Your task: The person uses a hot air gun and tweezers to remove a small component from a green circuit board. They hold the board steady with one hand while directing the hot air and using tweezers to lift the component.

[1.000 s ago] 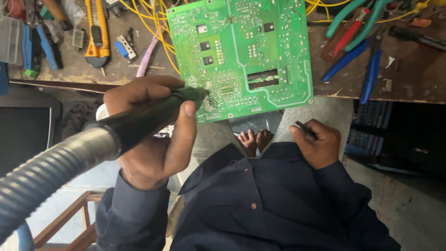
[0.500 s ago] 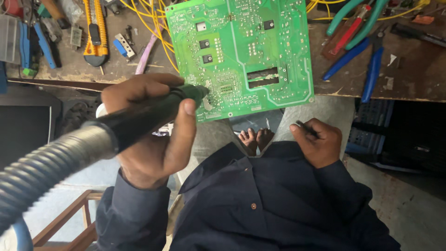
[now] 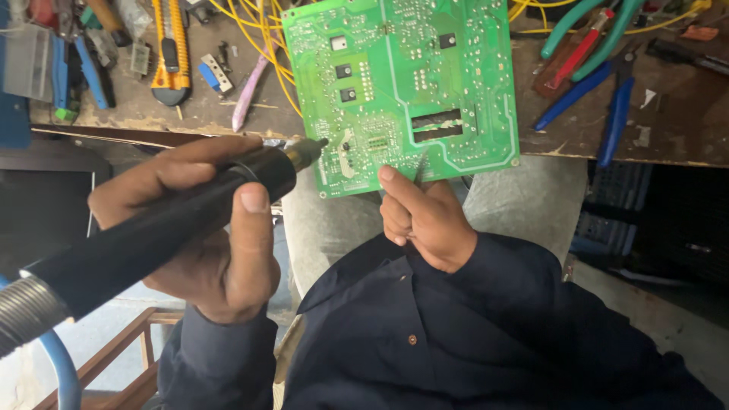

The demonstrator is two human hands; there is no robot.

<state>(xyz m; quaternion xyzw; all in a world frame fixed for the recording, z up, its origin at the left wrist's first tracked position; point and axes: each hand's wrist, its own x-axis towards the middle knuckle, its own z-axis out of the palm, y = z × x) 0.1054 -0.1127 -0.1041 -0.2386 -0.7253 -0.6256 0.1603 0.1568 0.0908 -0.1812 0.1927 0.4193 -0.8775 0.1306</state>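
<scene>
Left hand (image 3: 197, 228) wrapped tight around the black handpiece (image 3: 163, 228) of my hot-air tool, thumb pressed along its top, and the brass nozzle (image 3: 307, 152) sits right at the lower left corner of the green circuit board (image 3: 402, 83). My right hand (image 3: 425, 220) is closed on a thin metal pick (image 3: 420, 165), its tip touching the board's near edge. That board lies solder side up, its near edge hanging over the edge of the surface (image 3: 653, 137), just above my lap. I'd judge it light and stiff, but fragile: thin traces, tiny parts, so any hold belongs on the bare edges, never on the soldered middle. The handpiece feels the opposite, I reckon, chunky and tugged by its ribbed hose (image 3: 26, 311). Off to the sides: a yellow utility knife (image 3: 168, 49), yellow wires (image 3: 262, 42), blue-handled pliers (image 3: 615, 114).
</scene>
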